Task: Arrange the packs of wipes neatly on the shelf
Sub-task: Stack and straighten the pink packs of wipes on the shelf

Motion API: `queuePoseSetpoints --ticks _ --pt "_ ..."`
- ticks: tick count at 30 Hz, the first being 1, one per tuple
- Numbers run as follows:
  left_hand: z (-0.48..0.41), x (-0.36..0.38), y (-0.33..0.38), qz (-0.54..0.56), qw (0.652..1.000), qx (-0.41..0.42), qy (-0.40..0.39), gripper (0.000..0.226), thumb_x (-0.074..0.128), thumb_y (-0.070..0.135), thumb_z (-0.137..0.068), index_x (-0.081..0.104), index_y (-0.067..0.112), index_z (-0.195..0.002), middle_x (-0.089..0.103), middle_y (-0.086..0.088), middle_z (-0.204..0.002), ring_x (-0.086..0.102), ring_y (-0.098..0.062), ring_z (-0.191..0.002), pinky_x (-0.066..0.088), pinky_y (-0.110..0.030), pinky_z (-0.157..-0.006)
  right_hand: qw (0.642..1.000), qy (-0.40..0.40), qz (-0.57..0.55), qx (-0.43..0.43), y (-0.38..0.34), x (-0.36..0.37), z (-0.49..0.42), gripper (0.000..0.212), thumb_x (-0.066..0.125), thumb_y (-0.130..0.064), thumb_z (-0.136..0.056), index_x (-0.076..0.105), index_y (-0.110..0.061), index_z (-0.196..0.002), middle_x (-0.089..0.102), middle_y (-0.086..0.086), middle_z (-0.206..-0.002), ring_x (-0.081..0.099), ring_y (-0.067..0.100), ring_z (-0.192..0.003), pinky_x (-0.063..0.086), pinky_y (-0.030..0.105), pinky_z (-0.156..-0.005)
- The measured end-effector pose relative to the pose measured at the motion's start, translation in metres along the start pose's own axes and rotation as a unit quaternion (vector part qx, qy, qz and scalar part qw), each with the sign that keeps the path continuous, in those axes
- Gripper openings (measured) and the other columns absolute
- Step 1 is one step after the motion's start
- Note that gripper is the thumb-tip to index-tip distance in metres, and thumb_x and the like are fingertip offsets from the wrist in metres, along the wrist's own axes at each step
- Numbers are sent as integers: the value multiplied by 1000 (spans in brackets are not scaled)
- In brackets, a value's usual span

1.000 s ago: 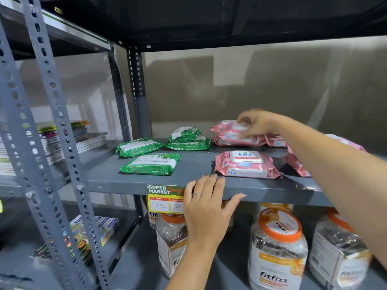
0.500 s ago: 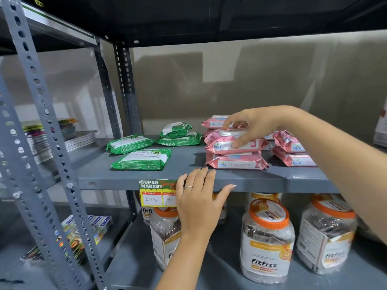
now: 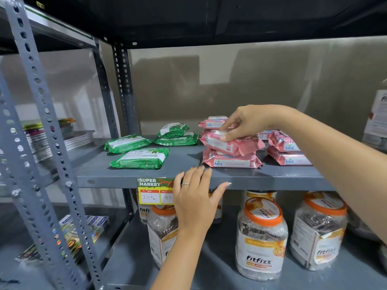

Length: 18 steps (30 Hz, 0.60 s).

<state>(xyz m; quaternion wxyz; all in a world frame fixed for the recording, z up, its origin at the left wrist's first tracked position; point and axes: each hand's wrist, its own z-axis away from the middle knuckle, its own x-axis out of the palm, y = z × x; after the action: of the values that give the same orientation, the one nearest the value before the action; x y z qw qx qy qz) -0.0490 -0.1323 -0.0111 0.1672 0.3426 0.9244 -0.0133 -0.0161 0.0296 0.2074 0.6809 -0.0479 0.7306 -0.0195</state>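
Observation:
My right hand (image 3: 247, 120) grips a pink wipes pack (image 3: 236, 144) that lies tilted on top of another pink pack (image 3: 232, 161) near the front of the grey shelf (image 3: 188, 174). A third pink pack (image 3: 211, 122) sits behind them, and two more pink packs (image 3: 287, 151) are stacked to the right. Several green wipes packs (image 3: 140, 159) lie loosely on the left half of the shelf, one pair stacked at the back (image 3: 176, 135). My left hand (image 3: 196, 193) rests flat on the shelf's front edge, fingers spread, holding nothing.
A yellow price tag (image 3: 155, 192) hangs on the shelf edge beside my left hand. Orange-lidded jars (image 3: 261, 237) stand on the shelf below. Magazines (image 3: 52, 137) are stacked on the neighbouring rack at left. Perforated steel uprights (image 3: 48, 122) frame the left side.
My right hand brought a pink pack from the back stack forward and set it on the front pink pack. My left hand stayed on the shelf edge. The camera shifted right.

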Motion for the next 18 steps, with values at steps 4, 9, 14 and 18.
queuePoseSetpoints --ticks 4,9,14,18 --pt "0 0 0 -1 1000 -4 -5 53 53 60 -91 70 15 -112 70 0 -116 63 -18 -111 35 -36 -106 999 -28 27 8 -4 -4 4 51 33 -70 -86 65 -32 -95 65 -2 -108 58 28 -110 40 43 -104" --pt "0 0 1 -8 1000 -7 -13 53 52 60 -91 70 16 -113 69 0 -117 62 -18 -112 33 -35 -107 997 -51 -37 -41 7 -9 10 33 53 -37 -93 57 -57 -119 61 -10 -126 61 33 -111 48 50 -99" --pt "1 1 1 -6 1000 -14 -7 54 51 61 -90 70 16 -112 70 -1 -116 63 -18 -111 34 -37 -106 999 21 11 -28 0 2 6 38 53 -57 -87 65 -41 -118 63 -9 -125 61 18 -108 47 38 -99" --pt "-1 1 2 -6 1000 -7 5 53 53 60 -90 71 14 -110 71 -1 -113 64 -19 -108 34 -36 -105 996 56 66 16 -4 10 -1 63 36 -69 -86 69 -23 -115 69 0 -112 62 23 -100 49 40 -93"
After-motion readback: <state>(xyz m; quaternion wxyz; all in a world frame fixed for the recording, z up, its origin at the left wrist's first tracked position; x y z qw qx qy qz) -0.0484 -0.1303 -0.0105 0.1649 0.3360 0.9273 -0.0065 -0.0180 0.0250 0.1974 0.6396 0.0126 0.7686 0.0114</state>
